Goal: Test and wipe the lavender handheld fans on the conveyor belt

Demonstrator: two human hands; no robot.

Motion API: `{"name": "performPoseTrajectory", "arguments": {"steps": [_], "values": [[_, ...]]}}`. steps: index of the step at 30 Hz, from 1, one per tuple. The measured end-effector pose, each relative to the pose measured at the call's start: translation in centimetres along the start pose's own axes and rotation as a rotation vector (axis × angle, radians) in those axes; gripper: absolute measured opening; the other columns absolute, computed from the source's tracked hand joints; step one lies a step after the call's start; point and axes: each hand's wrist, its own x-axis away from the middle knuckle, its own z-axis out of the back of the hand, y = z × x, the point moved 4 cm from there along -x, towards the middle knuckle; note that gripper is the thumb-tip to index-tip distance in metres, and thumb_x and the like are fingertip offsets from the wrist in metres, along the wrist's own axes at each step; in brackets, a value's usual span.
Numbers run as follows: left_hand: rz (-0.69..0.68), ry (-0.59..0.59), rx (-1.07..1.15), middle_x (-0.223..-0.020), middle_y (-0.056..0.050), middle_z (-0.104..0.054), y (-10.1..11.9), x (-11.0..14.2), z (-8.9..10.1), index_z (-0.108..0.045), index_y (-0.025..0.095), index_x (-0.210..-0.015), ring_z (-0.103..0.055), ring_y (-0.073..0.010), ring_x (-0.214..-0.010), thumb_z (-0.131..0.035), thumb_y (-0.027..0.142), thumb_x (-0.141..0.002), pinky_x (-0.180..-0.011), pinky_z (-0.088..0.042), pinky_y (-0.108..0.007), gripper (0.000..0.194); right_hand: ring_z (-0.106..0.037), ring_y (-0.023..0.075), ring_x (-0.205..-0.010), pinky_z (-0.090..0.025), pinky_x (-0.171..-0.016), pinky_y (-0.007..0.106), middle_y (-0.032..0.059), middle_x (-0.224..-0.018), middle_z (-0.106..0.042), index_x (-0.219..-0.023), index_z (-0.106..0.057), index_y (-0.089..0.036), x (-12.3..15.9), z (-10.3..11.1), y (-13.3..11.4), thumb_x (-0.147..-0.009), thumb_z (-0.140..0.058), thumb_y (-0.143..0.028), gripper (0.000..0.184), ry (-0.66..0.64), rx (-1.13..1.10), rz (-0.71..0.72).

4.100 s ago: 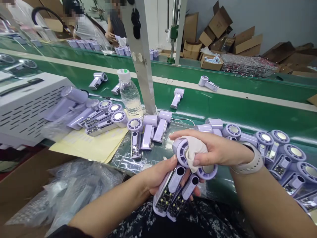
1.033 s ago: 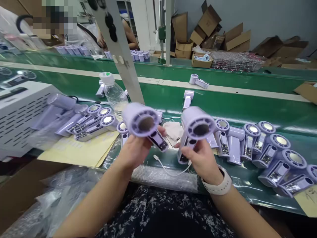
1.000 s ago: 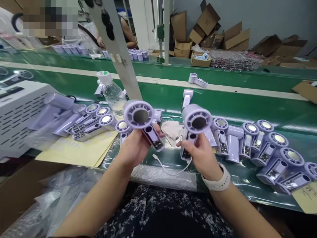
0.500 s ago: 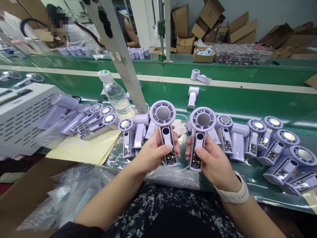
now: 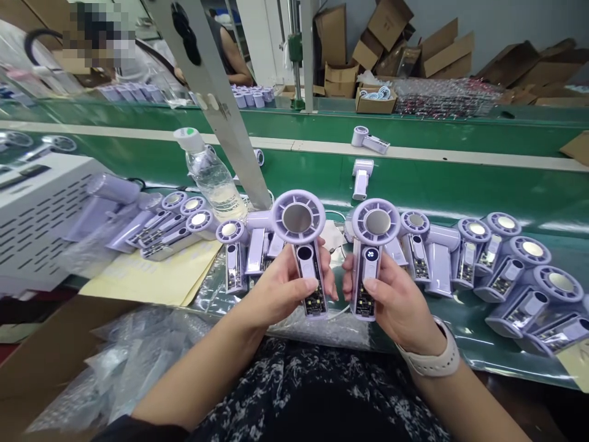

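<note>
My left hand (image 5: 289,282) is closed round the handle of a purple handheld fan (image 5: 298,216), its thumb lying on the front near the button. Side by side with it, my right hand (image 5: 391,294) grips a second purple handheld fan (image 5: 376,222), thumb also on the front. The right fan's small round display is lit and reads "20"; the left one's display is dark. Both fans stand upright with round heads up and circuit boards showing in the handles. A white cloth (image 5: 332,234) lies behind them, partly hidden.
More purple fans (image 5: 532,250) stand in a group at right, and others (image 5: 193,209) lie at left on yellow paper (image 5: 151,273). A water bottle (image 5: 211,178) leans near a metal post (image 5: 225,116). Below left, a cardboard box (image 5: 46,350) holds plastic bags. People work across the green conveyor (image 5: 414,184).
The cloth once in my right hand is laid down. Both fans, earlier held together, are now apart, one per hand, turned to face me. The right display has lit up within the last half second.
</note>
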Motion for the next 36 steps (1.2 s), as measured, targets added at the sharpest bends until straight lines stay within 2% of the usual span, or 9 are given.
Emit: {"name": "performPoseTrajectory", "arguments": {"steps": [8,12,16,21,24,29,36], "values": [[0.029,0.2,0.014,-0.092,0.0,-0.058,-1.3,-0.7,1.5,-0.054,0.021,-0.11,-0.062,-0.0134,-0.07,-0.075,0.03,-0.083,-0.063,-0.055,-0.029,0.036,-0.062,0.016,-0.071,-0.054,-0.06,0.028,0.0037,-0.097,-0.067,-0.106,-0.065,-0.024,0.2,0.7,1.0,-0.09,-0.069,-0.038,0.022,0.123,0.018,-0.01],[0.035,0.094,-0.045,-0.088,-0.001,-0.06,-1.1,-0.2,0.9,-0.057,0.021,-0.111,-0.063,-0.0155,-0.069,-0.076,0.035,-0.083,-0.063,-0.054,-0.031,0.036,-0.061,0.016,-0.067,-0.054,-0.059,0.029,0.0044,-0.095,-0.067,-0.101,-0.065,-0.022,0.4,0.3,1.0,-0.09,-0.07,-0.04,0.022,0.056,0.034,-0.034],[-0.003,0.114,-0.149,-0.085,-0.002,-0.064,-0.6,-0.3,1.1,-0.058,0.02,-0.105,-0.063,-0.0163,-0.071,-0.073,0.037,-0.087,-0.065,-0.052,-0.03,0.029,-0.062,0.0169,-0.071,-0.055,-0.061,0.03,0.0031,-0.09,-0.066,-0.1,-0.067,-0.023,0.1,0.2,0.6,-0.089,-0.071,-0.039,0.02,0.097,0.041,-0.019],[0.018,0.083,-0.12,-0.09,-0.003,-0.064,-0.6,-0.8,1.1,-0.056,0.019,-0.111,-0.065,-0.0157,-0.075,-0.075,0.035,-0.086,-0.07,-0.054,-0.03,0.035,-0.063,0.0176,-0.077,-0.055,-0.065,0.031,0.0045,-0.1,-0.066,-0.103,-0.068,-0.023,0.0,0.3,0.3,-0.088,-0.072,-0.04,0.024,0.111,-0.028,-0.044],[0.028,0.106,-0.086,-0.09,-0.001,-0.061,-0.5,-0.8,1.1,-0.054,0.02,-0.114,-0.065,-0.0146,-0.073,-0.076,0.033,-0.085,-0.068,-0.054,-0.03,0.039,-0.063,0.0183,-0.077,-0.055,-0.065,0.032,0.0047,-0.102,-0.066,-0.107,-0.069,-0.024,0.2,0.3,0.2,-0.088,-0.07,-0.041,0.026,0.11,-0.05,-0.044],[0.021,0.134,-0.077,-0.093,-0.002,-0.061,-0.3,-0.8,1.0,-0.056,0.02,-0.117,-0.065,-0.0158,-0.07,-0.074,0.031,-0.083,-0.06,-0.051,-0.029,0.039,-0.06,0.019,-0.07,-0.052,-0.057,0.033,0.0056,-0.098,-0.068,-0.097,-0.068,-0.025,0.2,0.1,0.4,-0.092,-0.066,-0.037,0.013,0.085,-0.037,-0.045],[0.091,0.225,-0.082,-0.092,-0.003,-0.061,-0.9,-0.8,1.5,-0.056,0.019,-0.109,-0.063,-0.0163,-0.068,-0.072,0.028,-0.084,-0.06,-0.051,-0.031,0.031,-0.059,0.0198,-0.067,-0.052,-0.056,0.035,0.0056,-0.092,-0.068,-0.099,-0.066,-0.027,0.2,0.6,0.4,-0.091,-0.065,-0.041,0.017,0.15,0.061,-0.038]]}}
